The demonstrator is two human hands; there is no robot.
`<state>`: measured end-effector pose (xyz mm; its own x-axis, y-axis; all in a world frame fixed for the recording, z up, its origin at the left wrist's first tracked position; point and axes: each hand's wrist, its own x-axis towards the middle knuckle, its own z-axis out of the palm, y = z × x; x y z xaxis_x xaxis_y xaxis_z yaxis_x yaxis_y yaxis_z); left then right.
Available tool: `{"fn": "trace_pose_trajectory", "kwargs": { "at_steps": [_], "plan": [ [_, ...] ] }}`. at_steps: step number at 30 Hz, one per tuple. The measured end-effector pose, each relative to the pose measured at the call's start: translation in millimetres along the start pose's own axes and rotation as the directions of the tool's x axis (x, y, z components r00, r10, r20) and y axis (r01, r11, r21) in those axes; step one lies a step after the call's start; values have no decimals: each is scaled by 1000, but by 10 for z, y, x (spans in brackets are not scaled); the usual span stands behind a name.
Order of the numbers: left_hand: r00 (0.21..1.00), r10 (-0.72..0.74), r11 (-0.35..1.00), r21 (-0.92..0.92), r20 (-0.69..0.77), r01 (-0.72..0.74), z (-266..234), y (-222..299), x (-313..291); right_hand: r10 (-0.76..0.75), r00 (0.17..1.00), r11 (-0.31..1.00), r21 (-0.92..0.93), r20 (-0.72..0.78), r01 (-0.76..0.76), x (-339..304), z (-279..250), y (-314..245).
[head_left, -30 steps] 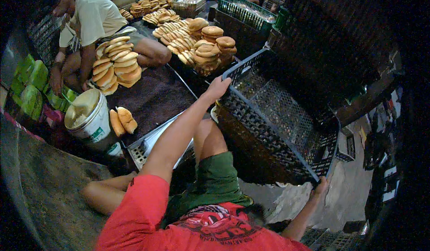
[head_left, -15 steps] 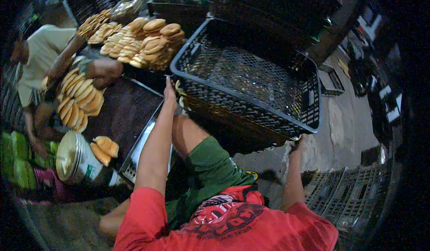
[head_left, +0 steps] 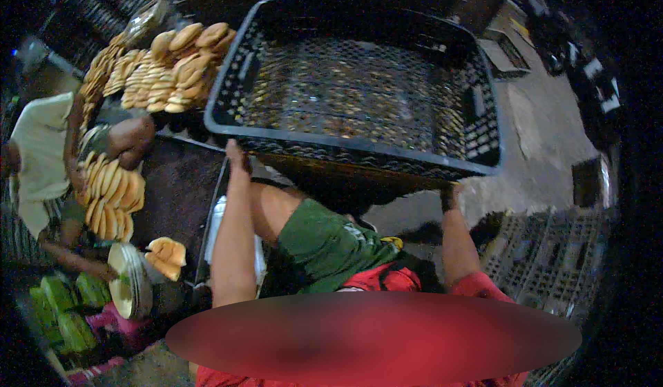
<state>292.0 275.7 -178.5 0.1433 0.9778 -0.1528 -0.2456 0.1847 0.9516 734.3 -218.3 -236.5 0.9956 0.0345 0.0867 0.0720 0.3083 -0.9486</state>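
Note:
A large black plastic mesh crate (head_left: 352, 144) is held out in front of me, its open top facing up and its lattice floor showing. My left hand (head_left: 237, 156) grips it under the near left corner, fingers partly hidden by the rim. Under the near right corner is my right hand (head_left: 450, 196), closed on the crate's lower edge, its fingertips in shadow. A dark board (head_left: 183, 176) lies beside my left forearm. Just past the crate's left side, stacks of round flat bread (head_left: 155, 83) are piled up.
At the left, a person in a pale shirt (head_left: 45, 152) sits by fanned-out split bread (head_left: 114, 194). A tub (head_left: 131, 283), an opened bread roll (head_left: 166, 257) and green packages (head_left: 65, 311) are nearby. Slatted crates (head_left: 542, 256) stand at right; another crate (head_left: 507, 55) is farther back.
The crate has swung leftward in view and sits more level, with both hands still on it. The other person's hand now reaches to the tub; the bread roll beside it lies opened out.

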Motion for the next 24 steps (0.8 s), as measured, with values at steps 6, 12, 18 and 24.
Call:
{"fn": "trace_pose_trajectory", "kwargs": {
  "at_steps": [6, 12, 18, 24],
  "plan": [
    [864, 462, 828, 447, -202, -338, 46, 1150, -1102, -173, 979, 874, -475, -110, 101, -616, -129, -176],
    [790, 358, 687, -713, 497, 137, 191, 2462, -3302, 45, 530, 779, -362, 847, 512, -2443, 1018, -992],
    [640, 469, 783, -622, 608, 18, 220, 3022, -4036, 57, 5, 961, -56, 998, 270, -3550, 3084, -1541],
    [970, 95, 694, 714, -224, 96, -1282, 2212, -3035, -389, -148, 746, 405, 909, 529, -3622, 3593, -2313]
  ]
}}
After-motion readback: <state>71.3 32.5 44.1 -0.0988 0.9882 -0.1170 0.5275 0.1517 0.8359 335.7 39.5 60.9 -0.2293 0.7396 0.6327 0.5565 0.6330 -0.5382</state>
